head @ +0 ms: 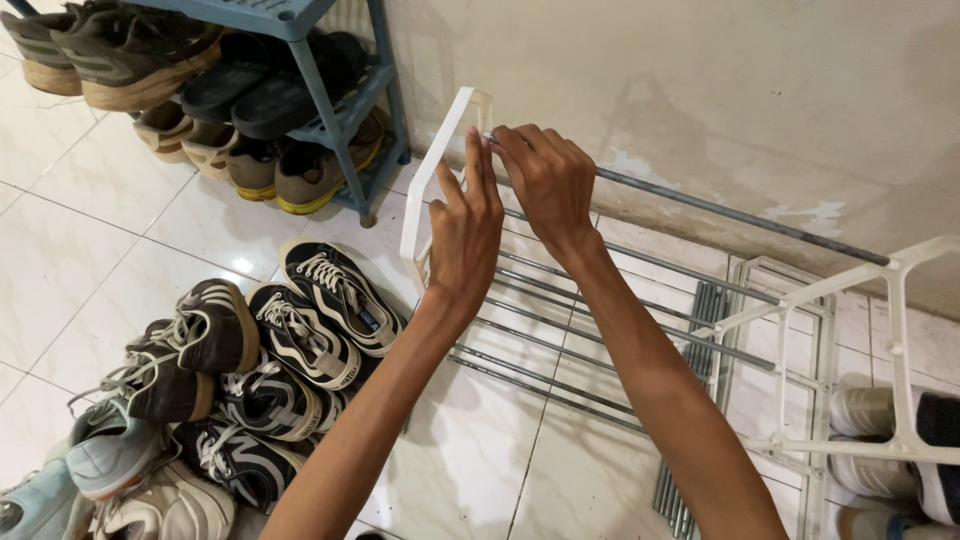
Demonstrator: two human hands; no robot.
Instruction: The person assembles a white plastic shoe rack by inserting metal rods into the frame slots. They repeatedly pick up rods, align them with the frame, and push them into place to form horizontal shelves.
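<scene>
A half-built shoe rack stands on the tiled floor: a white plastic side frame (430, 190) at the left, a second white side frame (895, 350) at the right, and several grey metal rods between them. My left hand (467, 225) grips the left frame near its top edge. My right hand (548, 180) pinches the end of the top metal rod (740, 215) right at the frame's upper socket. Both forearms reach in from the bottom of the view.
A blue shoe rack (330, 110) full of shoes stands at the top left against the wall. A pile of sneakers (250, 370) lies on the floor at the left. More white frames and loose rods (700, 310) lie at the right, with shoes (890, 450) behind.
</scene>
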